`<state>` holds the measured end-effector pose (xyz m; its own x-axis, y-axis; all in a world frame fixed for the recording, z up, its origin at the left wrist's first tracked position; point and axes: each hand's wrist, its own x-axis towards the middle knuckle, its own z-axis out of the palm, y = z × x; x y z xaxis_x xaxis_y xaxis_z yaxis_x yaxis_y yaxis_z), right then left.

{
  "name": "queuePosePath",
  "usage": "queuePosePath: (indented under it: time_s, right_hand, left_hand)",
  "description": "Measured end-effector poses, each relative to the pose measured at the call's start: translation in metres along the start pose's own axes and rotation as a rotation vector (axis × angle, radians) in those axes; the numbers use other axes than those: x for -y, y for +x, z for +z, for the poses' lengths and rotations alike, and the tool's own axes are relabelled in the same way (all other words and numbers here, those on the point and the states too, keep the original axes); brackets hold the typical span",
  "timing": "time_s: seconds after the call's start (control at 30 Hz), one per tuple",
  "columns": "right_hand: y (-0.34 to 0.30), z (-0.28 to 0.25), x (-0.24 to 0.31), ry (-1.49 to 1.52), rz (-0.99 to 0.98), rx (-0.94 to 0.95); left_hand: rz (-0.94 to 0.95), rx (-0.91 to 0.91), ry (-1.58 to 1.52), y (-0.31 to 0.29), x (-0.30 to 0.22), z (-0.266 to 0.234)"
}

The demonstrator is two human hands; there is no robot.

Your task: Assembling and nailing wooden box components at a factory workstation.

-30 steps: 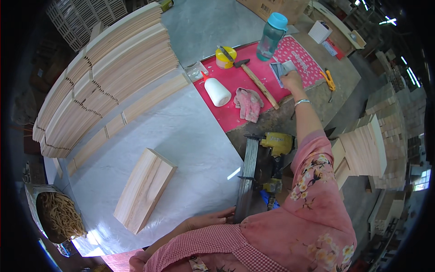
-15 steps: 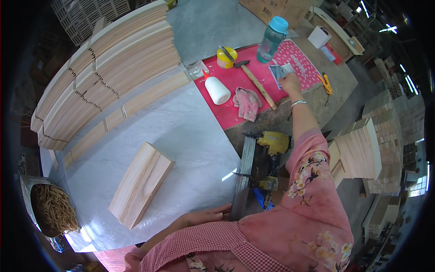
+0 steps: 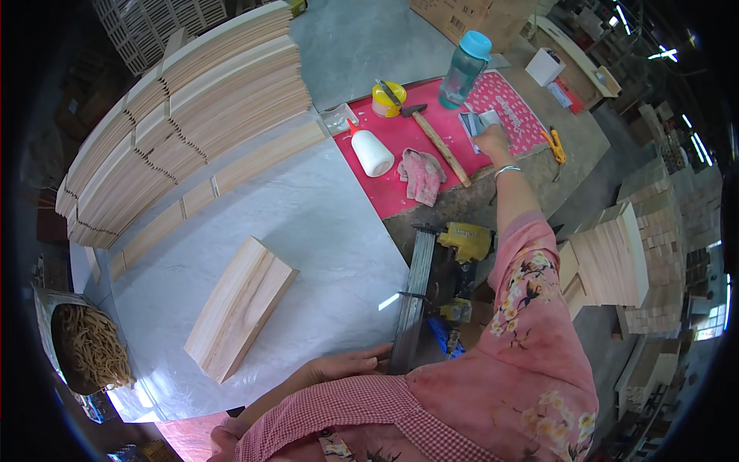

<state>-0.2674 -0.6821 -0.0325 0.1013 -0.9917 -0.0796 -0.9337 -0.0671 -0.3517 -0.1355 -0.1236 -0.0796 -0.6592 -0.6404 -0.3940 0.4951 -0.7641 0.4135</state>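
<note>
My right hand (image 3: 491, 142) reaches out over the pink mat, its fingers closed around the near end of a small flat blue-grey and white thing (image 3: 470, 122); its kind cannot be made out. My left hand (image 3: 352, 364) lies with fingers stretched out at the table's near edge, beside the metal magazine (image 3: 412, 300) of a yellow and black nail gun (image 3: 466, 242). A curved wood block (image 3: 240, 309) rests on the table in front of my left arm.
On the pink mat (image 3: 385, 202) are a white glue bottle (image 3: 372, 154), hammer (image 3: 439, 146), stained glove (image 3: 422, 177), yellow tub (image 3: 387, 100) and blue bottle (image 3: 465, 71). Orange-handled pliers (image 3: 554, 145) lie right. Stacked wood strips (image 3: 231, 100) stand left; a bag of rubber bands (image 3: 91, 346) sits near left.
The whole view has shifted very slightly. My right hand stays at the flat blue-grey thing, and my left hand keeps its place by the nail gun.
</note>
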Motion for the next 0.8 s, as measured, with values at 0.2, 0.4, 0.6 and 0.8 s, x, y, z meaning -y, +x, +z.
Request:
queuePosePath:
  time_s: [0.2,0.4,0.6,0.8]
  right_hand:
    - [0.006,-0.007,-0.012,0.199,0.169,0.095]
    - [-0.002,-0.005,-0.012,0.412,0.209,0.164]
    - [0.048,-0.032,-0.059,0.880,0.566,0.930]
    - [-0.055,-0.002,-0.037,0.532,-0.138,-0.281]
  left_hand:
    - [0.020,0.051,-0.026,0.001,-0.006,0.004]
    - [0.034,0.009,-0.061,0.001,0.013,-0.011]
    - [0.070,0.100,-0.059,0.001,-0.002,0.004]
    - [0.087,0.176,-0.125,0.002,-0.010,0.017]
